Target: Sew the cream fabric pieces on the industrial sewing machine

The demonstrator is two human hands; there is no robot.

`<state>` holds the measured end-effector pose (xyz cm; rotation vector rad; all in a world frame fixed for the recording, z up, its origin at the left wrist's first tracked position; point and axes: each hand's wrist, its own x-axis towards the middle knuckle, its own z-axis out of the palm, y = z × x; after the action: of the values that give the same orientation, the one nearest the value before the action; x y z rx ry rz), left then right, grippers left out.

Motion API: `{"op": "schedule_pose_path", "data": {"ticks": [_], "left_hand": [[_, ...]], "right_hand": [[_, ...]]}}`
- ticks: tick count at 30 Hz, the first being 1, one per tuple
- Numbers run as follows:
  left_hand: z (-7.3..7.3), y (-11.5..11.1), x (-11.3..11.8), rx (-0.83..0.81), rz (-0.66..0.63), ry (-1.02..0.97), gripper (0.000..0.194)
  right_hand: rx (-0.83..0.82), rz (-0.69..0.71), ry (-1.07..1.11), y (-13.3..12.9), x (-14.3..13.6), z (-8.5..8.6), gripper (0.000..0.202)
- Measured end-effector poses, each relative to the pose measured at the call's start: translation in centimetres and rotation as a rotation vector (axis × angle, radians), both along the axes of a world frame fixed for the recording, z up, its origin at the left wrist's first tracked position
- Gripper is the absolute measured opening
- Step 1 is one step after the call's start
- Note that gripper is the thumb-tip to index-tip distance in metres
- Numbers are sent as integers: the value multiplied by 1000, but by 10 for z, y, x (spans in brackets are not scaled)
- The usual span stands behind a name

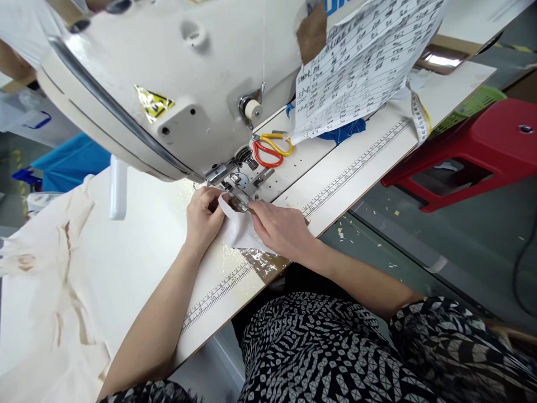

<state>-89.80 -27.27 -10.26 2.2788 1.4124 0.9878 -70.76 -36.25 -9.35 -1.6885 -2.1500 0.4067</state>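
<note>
A small piece of white fabric [243, 229] lies curled up at the sewing machine's [176, 73] needle area. My left hand [204, 218] pinches its raised left edge between thumb and fingers, close beside the presser foot [241, 198]. On the fabric's right side rests my right hand [285, 229], fingers closed, their tips by the metal parts at the foot. A narrow dark end [307, 221] pokes out behind that hand; it may belong to a slim tool, but the fingers cover what they hold. The needle itself is hard to make out.
Scissors with red and yellow handles [268, 154] lie behind the foot. A handwritten sheet [361, 73] hangs from the machine over blue cloth [344, 133]. Cream fabric pieces [54, 280] cover the left of the table. A red stool [474, 151] stands right.
</note>
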Motion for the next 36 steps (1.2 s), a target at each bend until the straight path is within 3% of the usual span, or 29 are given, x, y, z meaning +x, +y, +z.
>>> {"op": "schedule_pose_path", "data": {"ticks": [10, 22, 25, 30, 36], "left_hand": [[-4, 4, -6, 55, -27, 150, 7], [4, 2, -3, -95, 68, -17, 13], [0, 4, -5, 7, 14, 23, 9], [-5, 9, -10, 337, -163, 194, 10], [10, -2, -14, 317, -357, 332, 22]], "right_hand": [[33, 15, -38, -2, -1, -2, 39], [-11, 11, -36, -1, 0, 2, 38], [-27, 4, -48, 0, -2, 4, 39], [11, 0, -76, 1, -4, 2, 41], [-19, -37, -44, -28, 6, 2, 34]]}}
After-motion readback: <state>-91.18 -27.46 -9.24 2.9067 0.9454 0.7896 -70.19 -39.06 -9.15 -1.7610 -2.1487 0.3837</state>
